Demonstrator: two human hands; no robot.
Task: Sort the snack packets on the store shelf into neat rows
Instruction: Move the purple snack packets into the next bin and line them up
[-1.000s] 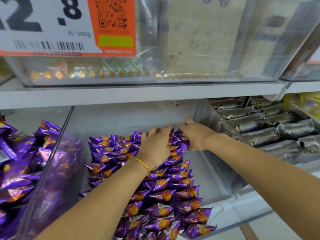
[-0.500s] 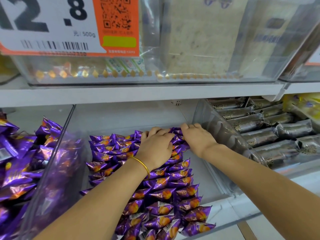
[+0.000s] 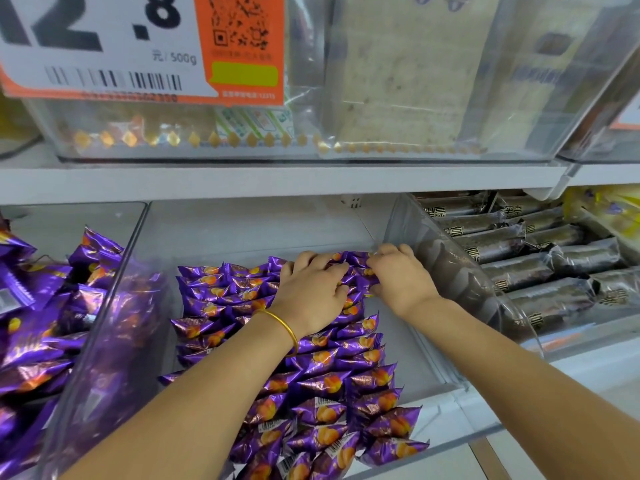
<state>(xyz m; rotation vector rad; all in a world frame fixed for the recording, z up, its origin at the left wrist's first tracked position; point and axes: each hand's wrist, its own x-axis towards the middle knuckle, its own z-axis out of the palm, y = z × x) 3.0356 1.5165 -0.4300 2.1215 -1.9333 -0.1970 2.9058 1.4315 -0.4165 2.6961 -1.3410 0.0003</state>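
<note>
Right hand (image 3: 403,282) newly curled onto purple packets (image 3: 322,382), long axes left-right.

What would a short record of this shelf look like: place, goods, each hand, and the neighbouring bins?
place: store shelf, clear middle bin
goods: purple packets in overlapping rows, front to back
left hand: rests on the rear packets, fingers bent; grip unclear; gold bangle on the wrist
right hand: pinches a rear packet beside the left hand
left bin: loose purple packets, piled unevenly
right bin: dark brown packets in rows
above: price label
</note>
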